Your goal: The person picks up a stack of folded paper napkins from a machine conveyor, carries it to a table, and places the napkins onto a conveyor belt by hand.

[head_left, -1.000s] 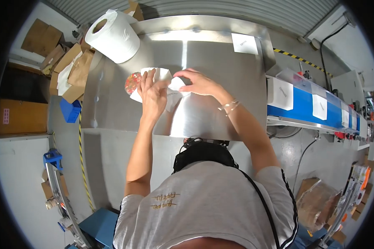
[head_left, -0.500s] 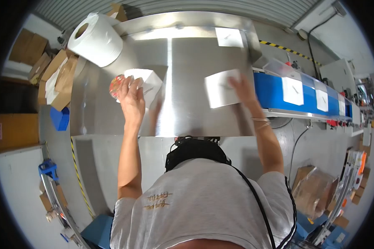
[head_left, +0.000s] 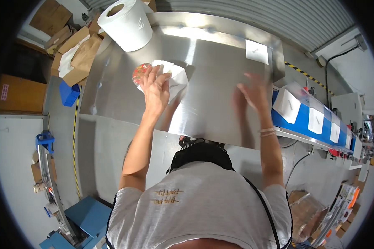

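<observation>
My left hand (head_left: 156,91) is over the left part of the steel table, its fingers curled around a round thing with a red, speckled pattern (head_left: 140,73). Beside and partly under those fingers lies a white paper packet (head_left: 178,79); the hand hides where the two meet. My right hand (head_left: 257,97) hovers above the table's right side, blurred, with thumb and fingers apart and nothing in it. Just beyond it, a white packet with a small dark mark (head_left: 286,106) rests at the near end of the blue conveyor belt (head_left: 302,120).
A large white roll (head_left: 126,27) stands at the table's (head_left: 216,99) back left corner. Another white sheet (head_left: 257,51) lies at the back right. Several white packets (head_left: 316,120) line the belt under a clear cover. An open cardboard box (head_left: 77,58) is at the left.
My right hand has let go of the white packet, which has gone from the table onto the belt. My left hand keeps its place by the red round thing. The view has turned.
</observation>
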`<state>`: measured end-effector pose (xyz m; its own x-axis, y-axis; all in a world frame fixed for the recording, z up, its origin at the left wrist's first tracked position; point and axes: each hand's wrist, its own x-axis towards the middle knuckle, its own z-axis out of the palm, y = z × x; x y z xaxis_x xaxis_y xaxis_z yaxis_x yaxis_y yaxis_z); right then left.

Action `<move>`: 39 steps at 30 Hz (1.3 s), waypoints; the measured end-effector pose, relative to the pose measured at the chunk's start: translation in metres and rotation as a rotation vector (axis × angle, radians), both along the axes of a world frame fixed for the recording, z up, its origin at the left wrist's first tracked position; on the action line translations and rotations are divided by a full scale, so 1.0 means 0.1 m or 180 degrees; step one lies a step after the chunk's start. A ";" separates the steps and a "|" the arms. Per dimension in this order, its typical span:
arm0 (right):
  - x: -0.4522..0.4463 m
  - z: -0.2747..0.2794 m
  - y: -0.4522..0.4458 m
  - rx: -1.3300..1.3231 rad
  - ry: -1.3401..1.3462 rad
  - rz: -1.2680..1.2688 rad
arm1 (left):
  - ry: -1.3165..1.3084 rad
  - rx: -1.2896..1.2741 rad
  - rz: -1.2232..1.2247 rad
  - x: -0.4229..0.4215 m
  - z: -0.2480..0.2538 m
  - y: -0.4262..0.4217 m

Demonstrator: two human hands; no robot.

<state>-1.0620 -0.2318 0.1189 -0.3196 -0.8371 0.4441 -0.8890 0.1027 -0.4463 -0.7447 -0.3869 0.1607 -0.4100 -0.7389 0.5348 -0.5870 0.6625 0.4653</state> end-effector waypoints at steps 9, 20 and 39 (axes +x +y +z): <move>1.15 0.28 -1.32 0.1241 -0.2297 0.1894 | -0.0414 0.0093 -0.0153 0.07 0.07 -0.03; 0.90 0.11 -0.84 0.1329 -0.2811 0.1392 | -0.0630 0.0504 0.0072 0.18 0.08 -0.29; -2.34 -0.62 2.38 0.0704 0.0340 -0.2487 | -0.0403 0.1061 -0.1332 -1.36 0.21 1.59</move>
<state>-1.2961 0.0057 0.0572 -0.8123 -0.4621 0.3560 -0.5610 0.7859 -0.2599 -0.8810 -0.2277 0.1814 -0.7511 -0.6199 0.2270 -0.3702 0.6802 0.6327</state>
